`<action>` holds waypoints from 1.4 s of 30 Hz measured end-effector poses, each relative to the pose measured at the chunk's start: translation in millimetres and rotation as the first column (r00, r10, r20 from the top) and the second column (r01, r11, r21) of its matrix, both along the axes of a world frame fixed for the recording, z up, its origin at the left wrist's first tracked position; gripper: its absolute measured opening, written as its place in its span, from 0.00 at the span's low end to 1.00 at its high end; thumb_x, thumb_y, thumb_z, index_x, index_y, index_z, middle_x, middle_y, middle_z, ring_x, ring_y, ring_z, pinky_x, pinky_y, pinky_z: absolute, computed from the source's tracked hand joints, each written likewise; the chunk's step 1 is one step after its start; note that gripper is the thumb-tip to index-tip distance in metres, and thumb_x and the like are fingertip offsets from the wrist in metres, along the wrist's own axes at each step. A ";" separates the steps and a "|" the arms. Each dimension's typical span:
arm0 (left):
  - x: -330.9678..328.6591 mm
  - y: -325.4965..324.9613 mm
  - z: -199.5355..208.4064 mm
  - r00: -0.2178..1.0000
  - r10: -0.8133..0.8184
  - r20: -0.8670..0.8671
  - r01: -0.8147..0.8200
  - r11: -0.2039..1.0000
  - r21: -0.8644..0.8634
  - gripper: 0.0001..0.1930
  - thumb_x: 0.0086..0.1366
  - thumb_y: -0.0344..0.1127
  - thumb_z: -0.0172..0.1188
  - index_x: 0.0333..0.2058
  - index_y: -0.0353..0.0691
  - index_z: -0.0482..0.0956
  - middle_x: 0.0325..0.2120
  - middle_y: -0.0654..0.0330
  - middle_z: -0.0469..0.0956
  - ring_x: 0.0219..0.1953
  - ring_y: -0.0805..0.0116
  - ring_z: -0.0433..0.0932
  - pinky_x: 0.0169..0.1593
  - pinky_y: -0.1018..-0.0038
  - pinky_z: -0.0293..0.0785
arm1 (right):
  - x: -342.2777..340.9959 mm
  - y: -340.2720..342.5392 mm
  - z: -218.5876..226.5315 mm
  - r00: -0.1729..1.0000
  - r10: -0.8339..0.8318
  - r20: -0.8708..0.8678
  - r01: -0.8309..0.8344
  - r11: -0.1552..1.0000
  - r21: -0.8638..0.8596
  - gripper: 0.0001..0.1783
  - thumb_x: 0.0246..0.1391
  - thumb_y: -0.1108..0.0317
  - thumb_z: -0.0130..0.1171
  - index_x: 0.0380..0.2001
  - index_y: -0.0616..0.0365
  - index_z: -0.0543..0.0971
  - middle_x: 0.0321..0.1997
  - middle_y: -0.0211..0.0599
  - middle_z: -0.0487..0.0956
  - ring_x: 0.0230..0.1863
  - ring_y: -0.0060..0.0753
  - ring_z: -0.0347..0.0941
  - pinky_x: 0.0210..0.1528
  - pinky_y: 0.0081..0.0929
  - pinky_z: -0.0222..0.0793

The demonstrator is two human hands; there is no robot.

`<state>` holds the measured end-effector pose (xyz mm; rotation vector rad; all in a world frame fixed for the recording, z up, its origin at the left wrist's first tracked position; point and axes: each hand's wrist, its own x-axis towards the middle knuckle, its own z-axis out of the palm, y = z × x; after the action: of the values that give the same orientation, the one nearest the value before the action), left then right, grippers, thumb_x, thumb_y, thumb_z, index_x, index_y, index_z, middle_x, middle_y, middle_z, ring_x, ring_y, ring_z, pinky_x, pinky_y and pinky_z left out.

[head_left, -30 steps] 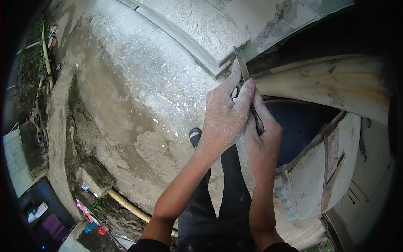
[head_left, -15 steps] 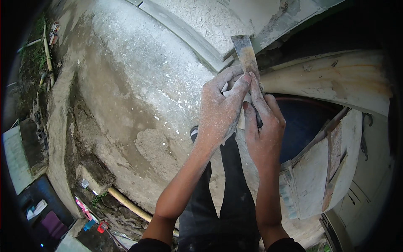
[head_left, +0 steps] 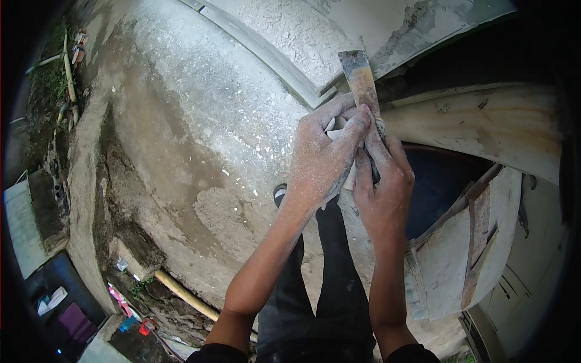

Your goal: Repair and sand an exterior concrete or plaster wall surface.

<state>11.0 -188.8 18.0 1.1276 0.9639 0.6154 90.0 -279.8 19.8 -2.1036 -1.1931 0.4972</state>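
My right hand [head_left: 385, 187] is closed around a scraper [head_left: 363, 81] with a flat, worn metal blade pointing up and away; its handle is mostly hidden in the fingers. Against it, my left hand [head_left: 324, 151] is curled, its thumb and fingertips touching the base of the blade. Inside the left hand sits a folded pale sheet [head_left: 333, 128], its kind unclear. White dust coats both hands. Beyond the blade tip stands a white wall [head_left: 290, 42] with a rough, flaking surface and a ledge along its base.
White chips and powder lie over the concrete ground [head_left: 200, 121] to the left. A dark blue container [head_left: 442, 181] is at the right, beside pale wooden boards [head_left: 496, 242]. A bamboo pole [head_left: 187, 295] and a low kerb [head_left: 88, 199] run along the left.
The scraper and both hands have shifted slightly to the right in view. The grip looks much the same, with the hands still together.
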 end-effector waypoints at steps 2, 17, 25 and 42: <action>2.4 1.0 -4.7 1.000 -0.003 -0.022 0.005 0.996 0.085 0.18 0.67 0.38 0.59 0.51 0.33 0.79 0.23 0.67 0.76 0.14 0.87 0.62 0.16 0.85 0.56 | 1.4 1.8 -6.1 1.000 0.001 0.017 -0.002 0.999 0.051 0.16 0.58 0.78 0.55 0.49 0.68 0.77 0.35 0.49 0.74 0.35 0.49 0.73 0.41 0.39 0.69; 28.0 -17.3 -10.1 0.993 0.118 -0.017 -0.098 0.892 0.441 0.20 0.74 0.45 0.53 0.34 0.29 0.77 0.19 0.62 0.69 0.27 0.77 0.66 0.31 0.73 0.68 | 4.5 11.8 12.2 0.920 -0.163 -0.356 0.215 0.970 0.112 0.22 0.63 0.76 0.47 0.59 0.67 0.73 0.51 0.56 0.80 0.55 0.45 0.78 0.57 0.33 0.70; 31.5 -9.0 -10.5 0.995 0.055 -0.079 -0.025 0.938 0.345 0.22 0.74 0.47 0.50 0.34 0.29 0.76 0.20 0.60 0.70 0.26 0.78 0.65 0.30 0.73 0.67 | 10.6 15.9 5.0 0.885 -0.178 -0.431 0.255 0.959 0.127 0.20 0.65 0.72 0.46 0.57 0.69 0.74 0.54 0.61 0.78 0.58 0.49 0.75 0.62 0.35 0.64; 43.0 -2.0 0.2 0.957 -0.022 -0.289 0.134 0.919 0.370 0.18 0.70 0.40 0.51 0.39 0.25 0.78 0.37 0.35 0.78 0.40 0.35 0.78 0.46 0.52 0.74 | 38.2 22.7 -12.3 0.754 -0.109 -0.647 0.278 0.947 0.164 0.23 0.70 0.67 0.44 0.62 0.68 0.69 0.60 0.47 0.75 0.58 0.30 0.72 0.63 0.25 0.63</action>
<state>54.0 -190.8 18.2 1.6339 1.0578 0.6057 128.2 -257.1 7.5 -1.6101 -0.5912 0.8268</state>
